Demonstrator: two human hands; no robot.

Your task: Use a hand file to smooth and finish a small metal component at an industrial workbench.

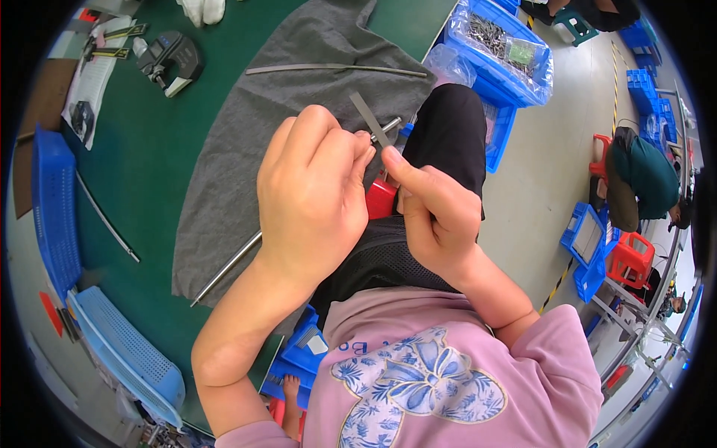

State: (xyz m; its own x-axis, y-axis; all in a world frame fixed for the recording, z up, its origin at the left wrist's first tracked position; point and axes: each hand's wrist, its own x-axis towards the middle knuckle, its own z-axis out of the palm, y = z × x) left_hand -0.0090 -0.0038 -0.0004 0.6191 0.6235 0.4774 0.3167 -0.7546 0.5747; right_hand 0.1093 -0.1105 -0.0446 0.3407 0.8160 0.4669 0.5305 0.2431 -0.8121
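Left hand (314,187) of mine gripped a small metal pin (390,124) at its fingertips, above the grey cloth (246,142) on the table (149,149); my right hand (437,216) pinched a flat metal file (370,118) against it.

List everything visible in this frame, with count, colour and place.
small metal rod: 1, silver, pinched in left hand
flat file: 1, grey, held by right hand, across the rod
grey cloth: 1, on green table
long thin rods: at least 3, silver, on the cloth and table
blue bins: several, right of table, one with metal parts
blue baskets: 2, table's left edge
handheld tool: 1, black, upper left
co-worker: 1, crouched far right
left hand: 1, centre
right hand: 1, centre right
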